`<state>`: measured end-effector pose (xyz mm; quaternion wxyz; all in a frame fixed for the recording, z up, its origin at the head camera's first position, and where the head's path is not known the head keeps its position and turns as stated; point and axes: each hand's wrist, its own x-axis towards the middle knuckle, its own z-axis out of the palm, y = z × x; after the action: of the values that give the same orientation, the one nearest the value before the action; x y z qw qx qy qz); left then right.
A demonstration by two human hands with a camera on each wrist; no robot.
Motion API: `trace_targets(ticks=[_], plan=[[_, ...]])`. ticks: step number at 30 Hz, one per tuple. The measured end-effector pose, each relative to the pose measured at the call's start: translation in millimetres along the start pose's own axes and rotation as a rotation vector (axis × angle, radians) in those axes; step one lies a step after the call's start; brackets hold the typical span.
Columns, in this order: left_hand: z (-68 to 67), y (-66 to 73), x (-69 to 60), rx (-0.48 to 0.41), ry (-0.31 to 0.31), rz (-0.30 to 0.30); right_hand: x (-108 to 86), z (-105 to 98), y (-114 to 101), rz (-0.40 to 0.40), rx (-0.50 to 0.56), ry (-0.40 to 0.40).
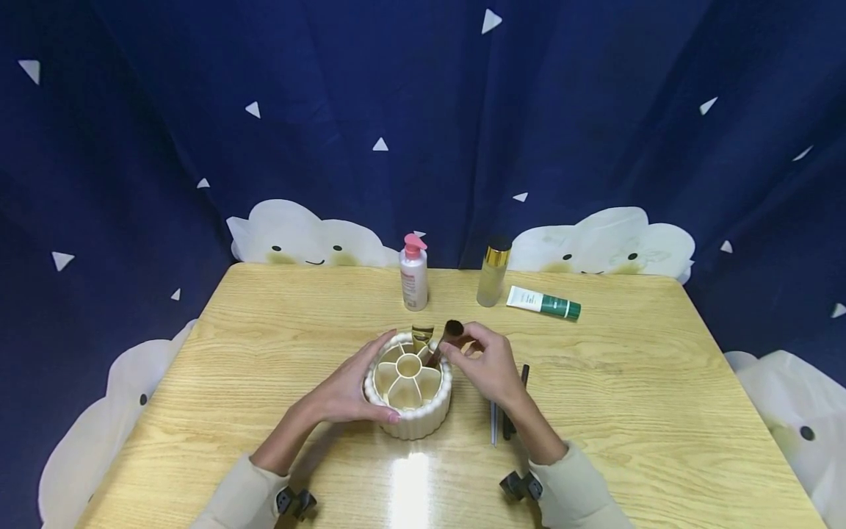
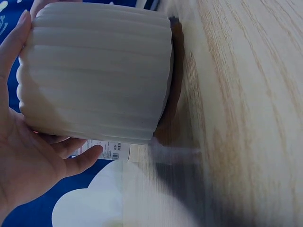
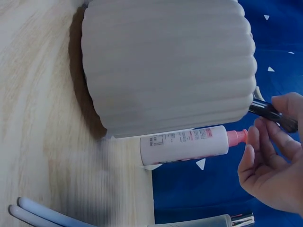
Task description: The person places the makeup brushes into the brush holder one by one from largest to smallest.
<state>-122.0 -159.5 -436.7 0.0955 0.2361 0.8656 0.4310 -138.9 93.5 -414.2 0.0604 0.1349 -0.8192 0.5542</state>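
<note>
Cream ribbed round organizer with petal compartments (image 1: 416,426), upright on the light wood-grain table (image 1: 628,367)

So the organizer's got a knobbly beaded rim, and the left hand (image 1: 350,386) is clamped around its side, thumb on the near wall. Right hand (image 1: 485,364) has fingertips pinched on a dark makeup brush with fluffy black bristles (image 1: 453,328). Brush leans bristles-up, lower end down inside on the right; can't tell if it touches the bottom. Shiny gold tube (image 1: 422,338) pokes up from the far side, just beside the brush.

Slim black sticks (image 1: 507,426) and slim grey sticks (image 1: 493,422) lie by the right forearm. Further back: a white bottle with a pink pump (image 1: 414,283), a see-through yellowish bottle with a gold-and-black cap (image 1: 490,283), both standing, and a white-and-green squeeze tube (image 1: 544,303) lying flat. Behind it all, a navy curtain with white triangles and clouds (image 1: 423,95).
</note>
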Motion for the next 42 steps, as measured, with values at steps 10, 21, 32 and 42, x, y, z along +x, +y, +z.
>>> trace_targets(ticks=[10, 21, 32, 42], plan=[[-0.1, 1.5, 0.0, -0.016, 0.0, -0.003, -3.4, 6.3, 4.1, -0.02, -0.106, -0.036], [0.2, 2.2, 1.0, -0.031, 0.004, 0.008, -2.5, 7.7, 6.9, -0.031, -0.121, -0.08], [0.5, 1.4, 0.4, -0.022, 0.001, -0.006, -3.6, -3.0, 7.1, -0.071, -0.113, -0.107], [-0.1, 0.7, 1.0, 0.029, 0.006, 0.024, -4.4, -36.2, 16.8, -0.023, -0.127, -0.087]])
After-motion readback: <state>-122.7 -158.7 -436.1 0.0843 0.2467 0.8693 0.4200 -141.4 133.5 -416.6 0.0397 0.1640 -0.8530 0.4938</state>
